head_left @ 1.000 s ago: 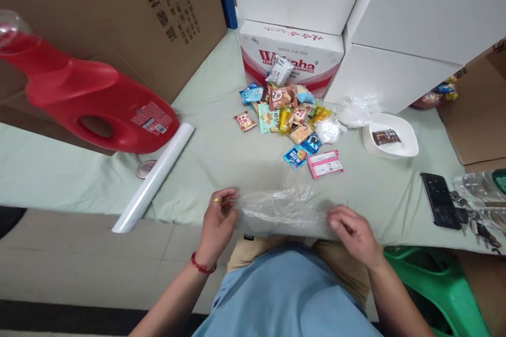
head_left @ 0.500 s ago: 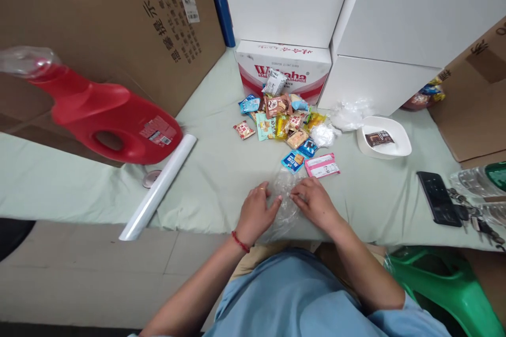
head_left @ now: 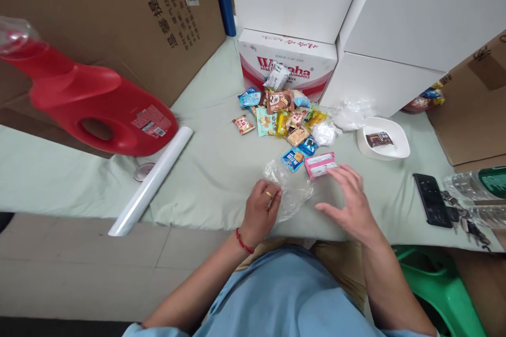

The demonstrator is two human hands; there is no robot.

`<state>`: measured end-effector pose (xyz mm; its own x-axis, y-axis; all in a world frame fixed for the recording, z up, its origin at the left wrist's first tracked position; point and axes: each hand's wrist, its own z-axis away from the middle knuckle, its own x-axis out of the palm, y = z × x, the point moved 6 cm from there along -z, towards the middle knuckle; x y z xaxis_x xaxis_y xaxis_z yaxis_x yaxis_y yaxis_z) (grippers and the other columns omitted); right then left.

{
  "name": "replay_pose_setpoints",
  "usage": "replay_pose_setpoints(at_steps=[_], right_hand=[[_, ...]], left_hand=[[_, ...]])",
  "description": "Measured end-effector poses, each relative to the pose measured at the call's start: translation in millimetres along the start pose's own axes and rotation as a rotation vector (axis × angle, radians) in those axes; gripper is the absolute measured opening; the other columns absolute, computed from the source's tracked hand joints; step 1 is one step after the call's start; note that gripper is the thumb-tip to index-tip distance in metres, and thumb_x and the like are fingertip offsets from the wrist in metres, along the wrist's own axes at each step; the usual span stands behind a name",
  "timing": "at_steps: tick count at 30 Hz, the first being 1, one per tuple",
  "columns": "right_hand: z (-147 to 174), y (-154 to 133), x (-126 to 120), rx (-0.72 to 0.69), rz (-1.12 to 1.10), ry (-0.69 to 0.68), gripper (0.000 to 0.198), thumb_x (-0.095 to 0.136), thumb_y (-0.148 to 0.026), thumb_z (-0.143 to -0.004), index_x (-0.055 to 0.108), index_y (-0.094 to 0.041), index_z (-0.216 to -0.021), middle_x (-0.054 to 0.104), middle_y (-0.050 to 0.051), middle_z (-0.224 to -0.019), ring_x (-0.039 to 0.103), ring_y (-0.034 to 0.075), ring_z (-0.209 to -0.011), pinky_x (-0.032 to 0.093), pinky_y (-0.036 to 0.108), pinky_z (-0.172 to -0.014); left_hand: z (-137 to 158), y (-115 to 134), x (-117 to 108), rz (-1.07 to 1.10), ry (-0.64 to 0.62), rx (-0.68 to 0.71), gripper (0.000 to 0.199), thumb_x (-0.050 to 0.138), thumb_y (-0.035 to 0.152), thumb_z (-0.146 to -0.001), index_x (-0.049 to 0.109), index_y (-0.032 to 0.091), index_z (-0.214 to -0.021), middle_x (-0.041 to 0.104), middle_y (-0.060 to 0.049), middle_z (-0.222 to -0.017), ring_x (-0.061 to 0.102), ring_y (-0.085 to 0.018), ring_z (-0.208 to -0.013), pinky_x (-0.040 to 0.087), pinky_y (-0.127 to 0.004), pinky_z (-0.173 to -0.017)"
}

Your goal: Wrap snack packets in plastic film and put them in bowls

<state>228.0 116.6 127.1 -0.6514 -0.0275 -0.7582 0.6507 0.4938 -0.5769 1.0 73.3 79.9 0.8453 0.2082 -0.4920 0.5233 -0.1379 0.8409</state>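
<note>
My left hand [head_left: 261, 208] is closed on a clear plastic bag [head_left: 294, 200], which lies crumpled on the cloth-covered table near its front edge. To the right, my right hand [head_left: 350, 202] is apart from the bag, its thumb and fingers spread with nothing between them. Its fingertips are close to a pink-and-white packet [head_left: 320, 165]. A blue snack packet [head_left: 293, 159] lies just beyond the bag. Behind it is a pile of small wrapped snacks [head_left: 280, 124], up against a white-and-red carton [head_left: 286, 63].
A white bowl [head_left: 401, 145] with a brown packet stands at right, near crumpled clear plastic [head_left: 351, 115]. Farther right lie a phone [head_left: 432, 200], keys [head_left: 470, 227] and bottles [head_left: 492, 184]. A big red jug [head_left: 118, 110] and a white roll [head_left: 154, 181] are at left.
My right hand has let go of the plastic bag, moved right and spread its fingers. My left hand has closed on the bag. The camera view has shifted slightly.
</note>
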Motion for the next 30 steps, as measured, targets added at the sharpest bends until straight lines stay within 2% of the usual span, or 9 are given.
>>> replay_pose_setpoints(at_steps=[2, 5, 7, 11, 14, 18, 22, 26, 30], right_hand=[[-15.8, -19.7, 21.1, -0.120, -0.046, -0.102, 0.065, 0.076, -0.055, -0.086, 0.059, -0.024, -0.140, 0.065, 0.014, -0.132, 0.039, 0.036, -0.145, 0.034, 0.059, -0.119], [-34.9, -18.6, 52.7, -0.089, -0.208, -0.132, 0.022, 0.061, -0.041, -0.098, 0.071, -0.024, -0.106, 0.074, 0.009, -0.101, 0.062, 0.030, -0.120, 0.047, 0.050, -0.106], [-41.6, 2.6, 70.2, 0.083, -0.351, -0.103, 0.025, 0.055, -0.041, -0.100, 0.069, -0.022, -0.091, 0.072, 0.005, -0.085, 0.069, 0.024, -0.089, 0.055, 0.038, -0.084], [-36.9, 52.6, 98.1, 0.491, -0.552, -0.083, 0.034, 0.055, -0.054, -0.095, 0.063, -0.023, -0.088, 0.061, -0.002, -0.061, 0.055, 0.017, -0.051, 0.045, 0.028, -0.051], [-32.6, 68.7, 106.7, 0.574, -0.522, -0.099, 0.037, 0.053, -0.057, -0.095, 0.055, -0.024, -0.078, 0.051, -0.006, -0.052, 0.048, 0.016, -0.044, 0.037, 0.027, -0.047], [-36.8, 68.4, 102.1, 0.474, -0.348, -0.055, 0.044, 0.048, -0.056, -0.097, 0.046, -0.024, -0.068, 0.045, -0.005, -0.053, 0.044, 0.015, -0.053, 0.034, 0.027, -0.054], [-42.8, 61.1, 97.9, 0.403, -0.226, -0.038, 0.046, 0.043, -0.056, -0.098, 0.048, -0.023, -0.068, 0.045, -0.004, -0.059, 0.044, 0.015, -0.061, 0.032, 0.027, -0.058], [-43.4, 60.8, 95.6, 0.426, -0.228, -0.060, 0.051, 0.041, -0.062, -0.099, 0.054, -0.022, -0.070, 0.049, -0.002, -0.058, 0.045, 0.015, -0.060, 0.034, 0.027, -0.058], [-31.5, 71.6, 86.2, 0.479, -0.200, -0.080, 0.053, 0.046, -0.066, -0.095, 0.060, -0.021, -0.072, 0.053, -0.002, -0.058, 0.047, 0.016, -0.060, 0.036, 0.027, -0.058]], left_hand=[[0.7, 3.5, 2.7, -0.023, 0.000, 0.036, 0.024, 0.045, 0.032, -0.102, 0.065, 0.022, -0.095, 0.064, -0.008, -0.097, 0.062, -0.018, -0.088, 0.048, -0.029, -0.080], [-1.0, -7.4, -6.3, -0.078, 0.066, -0.015, 0.024, 0.043, 0.034, -0.103, 0.063, 0.022, -0.098, 0.065, -0.004, -0.089, 0.062, -0.017, -0.079, 0.047, -0.029, -0.074], [-3.7, -26.5, -20.5, -0.116, 0.133, -0.133, 0.023, 0.043, 0.037, -0.103, 0.060, 0.022, -0.100, 0.064, -0.001, -0.079, 0.062, -0.017, -0.072, 0.045, -0.029, -0.069], [-10.4, -71.7, -53.3, -0.136, 0.238, -0.345, 0.024, 0.044, 0.043, -0.100, 0.056, 0.023, -0.099, 0.065, 0.001, -0.076, 0.062, -0.018, -0.066, 0.043, -0.028, -0.065], [-16.0, -97.1, -70.6, -0.200, 0.260, -0.424, 0.023, 0.047, 0.044, -0.097, 0.057, 0.023, -0.095, 0.065, 0.000, -0.076, 0.062, -0.019, -0.067, 0.043, -0.029, -0.066], [-18.5, -108.5, -82.8, -0.297, 0.298, -0.437, 0.026, 0.051, 0.045, -0.096, 0.060, 0.020, -0.101, 0.067, -0.004, -0.085, 0.063, -0.020, -0.071, 0.047, -0.033, -0.069], [-15.6, -77.7, -91.1, -0.545, 0.505, -0.132, 0.035, 0.057, 0.043, -0.096, 0.062, 0.014, -0.115, 0.065, -0.018, -0.115, 0.065, -0.028, -0.101, 0.049, -0.044, -0.088], [-17.5, -53.0, -58.1, -0.691, 0.103, 0.290, 0.025, 0.052, 0.030, -0.101, 0.067, 0.022, -0.120, 0.072, -0.011, -0.120, 0.058, -0.027, -0.130, 0.032, -0.050, -0.116], [-9.2, -73.5, -41.5, -0.753, -0.253, 0.253, 0.049, 0.044, 0.042, -0.105, 0.050, 0.024, -0.150, 0.054, -0.014, -0.155, 0.045, -0.031, -0.147, 0.012, -0.063, -0.124]])
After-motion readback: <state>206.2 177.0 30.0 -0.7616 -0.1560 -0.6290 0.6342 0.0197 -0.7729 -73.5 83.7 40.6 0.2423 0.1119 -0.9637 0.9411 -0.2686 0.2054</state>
